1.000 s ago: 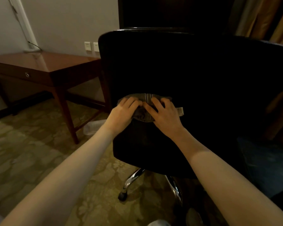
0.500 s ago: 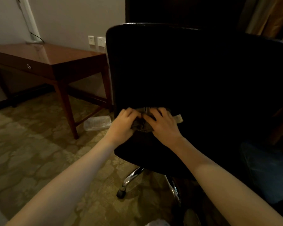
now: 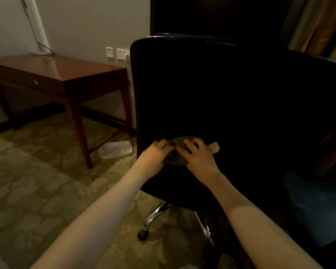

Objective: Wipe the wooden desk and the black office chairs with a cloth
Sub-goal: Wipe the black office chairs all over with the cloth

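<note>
Chair (image 3: 231, 103): black, high back, fills the centre and right of the view, its rear face toward the camera. Carpet (image 3: 37, 191): olive with a pale leaf pattern, lower left. Desk (image 3: 66, 74): reddish wood with a glossy top, standing against the wall to the left of the chair, well apart from both hands. Curtain (image 3: 318, 26): tan folds, top right corner. Both forearms are bare and reach forward from the bottom edge. Left hand (image 3: 153, 156): low on the chair back near its left edge, fingers curled onto the left side of the cloth and gripping it (fingertips smeared by blur, so the exact hold is unclear). Right hand (image 3: 200, 158): just beside the left one, palm down, fingers spread and pressing over the right side of the cloth. Cloth (image 3: 176, 152): dark grey, bunched between the two hands, flat against the lower part of the chair back; a pale tag (image 3: 213, 148) sticks out past the right hand. Box (image 3: 115, 150): clear plastic, lying on the carpet between a desk leg and the chair. Chrome leg (image 3: 157, 212): runs out from under the chair to a black caster (image 3: 143, 234) on the carpet. Sockets (image 3: 115, 53): two white plates on the wall, just left of the chair's top corner. Drawer knob (image 3: 36, 81): small, metal, on the desk front.
</note>
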Demonstrator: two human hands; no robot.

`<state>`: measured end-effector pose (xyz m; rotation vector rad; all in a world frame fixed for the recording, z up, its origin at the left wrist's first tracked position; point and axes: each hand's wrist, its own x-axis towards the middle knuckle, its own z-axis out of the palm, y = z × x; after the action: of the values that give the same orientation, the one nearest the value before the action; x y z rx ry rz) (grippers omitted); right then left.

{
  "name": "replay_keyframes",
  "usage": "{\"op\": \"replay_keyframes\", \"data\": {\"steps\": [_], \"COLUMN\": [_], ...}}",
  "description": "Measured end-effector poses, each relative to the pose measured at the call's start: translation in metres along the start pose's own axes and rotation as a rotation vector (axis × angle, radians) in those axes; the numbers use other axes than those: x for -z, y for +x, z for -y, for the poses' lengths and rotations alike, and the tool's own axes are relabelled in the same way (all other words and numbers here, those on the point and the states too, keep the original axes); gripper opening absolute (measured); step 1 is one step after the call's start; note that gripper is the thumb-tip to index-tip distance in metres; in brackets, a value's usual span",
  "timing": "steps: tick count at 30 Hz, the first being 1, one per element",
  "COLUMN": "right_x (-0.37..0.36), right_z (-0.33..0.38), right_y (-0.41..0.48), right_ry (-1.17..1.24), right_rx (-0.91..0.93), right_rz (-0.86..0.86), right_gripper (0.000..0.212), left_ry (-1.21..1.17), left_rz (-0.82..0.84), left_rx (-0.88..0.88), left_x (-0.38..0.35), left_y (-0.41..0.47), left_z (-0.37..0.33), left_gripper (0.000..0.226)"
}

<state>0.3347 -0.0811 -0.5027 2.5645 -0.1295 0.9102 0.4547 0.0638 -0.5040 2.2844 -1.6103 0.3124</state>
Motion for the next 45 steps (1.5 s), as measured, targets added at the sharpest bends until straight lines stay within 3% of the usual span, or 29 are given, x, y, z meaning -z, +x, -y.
{"op": "replay_keyframes", "data": {"steps": [2, 3, 4, 7, 12, 14, 16, 22, 27, 32, 34, 38, 42, 45], "right_x": [-0.001, -0.004, -0.002, 0.004, 0.012, 0.013, 0.008, -0.025, -0.054, -0.073, -0.070, -0.055, -0.040, -0.025], "right_z": [0.019, 0.025, 0.030, 0.035, 0.032, 0.030, 0.027, 0.020, 0.017, 0.035, 0.040, 0.041, 0.052, 0.058], "right_y": [-0.015, -0.022, -0.024, -0.015, 0.029, 0.048, 0.059, 0.042, 0.000, -0.049, -0.053, -0.030, 0.027, 0.079], "right_ry": [0.113, 0.147, 0.182, 0.179, 0.071, 0.008, -0.087, -0.147, -0.193, -0.145, -0.108, -0.094, -0.011, -0.060], "right_rx": [-0.071, -0.107, -0.146, -0.119, -0.032, 0.025, 0.049, 0.209, 0.261, 0.236, 0.190, 0.195, 0.222, 0.253], "right_rz": [0.435, 0.592, 0.643, 0.502, -0.030, -0.144, -0.144, -0.152, -0.026, 0.270, 0.314, 0.193, -0.140, -0.289], "right_gripper": [0.066, 0.062, 0.059, 0.055, 0.062, 0.063, 0.068, 0.044, 0.058, 0.069, 0.071, 0.067, 0.029, 0.032], "left_ry": [0.099, 0.116, 0.115, 0.070, 0.018, 0.004, -0.057, -0.151, -0.251, -0.050, -0.035, -0.071, -0.091, -0.059], "left_rz": [0.219, 0.270, 0.278, 0.134, -0.302, -0.423, -0.474, -0.327, -0.190, 0.246, 0.290, 0.113, -0.251, -0.452], "left_rx": [0.029, 0.041, 0.057, 0.056, -0.091, -0.047, 0.072, 0.204, 0.225, 0.235, 0.235, 0.203, 0.174, 0.242], "left_x": [-0.018, -0.024, -0.027, -0.013, 0.029, 0.041, 0.044, 0.003, -0.054, -0.094, -0.098, -0.074, -0.025, 0.012], "left_y": [-0.014, -0.020, -0.025, -0.031, -0.032, -0.031, -0.027, -0.014, -0.020, -0.019, -0.022, -0.027, -0.040, -0.039], "left_z": [-0.005, -0.007, -0.009, -0.003, 0.023, 0.032, 0.038, 0.040, 0.037, 0.019, 0.013, 0.026, 0.047, 0.063], "left_gripper": [0.057, 0.056, 0.056, 0.056, 0.051, 0.050, 0.054, 0.057, 0.052, 0.051, 0.055, 0.055, 0.055, 0.052]}}
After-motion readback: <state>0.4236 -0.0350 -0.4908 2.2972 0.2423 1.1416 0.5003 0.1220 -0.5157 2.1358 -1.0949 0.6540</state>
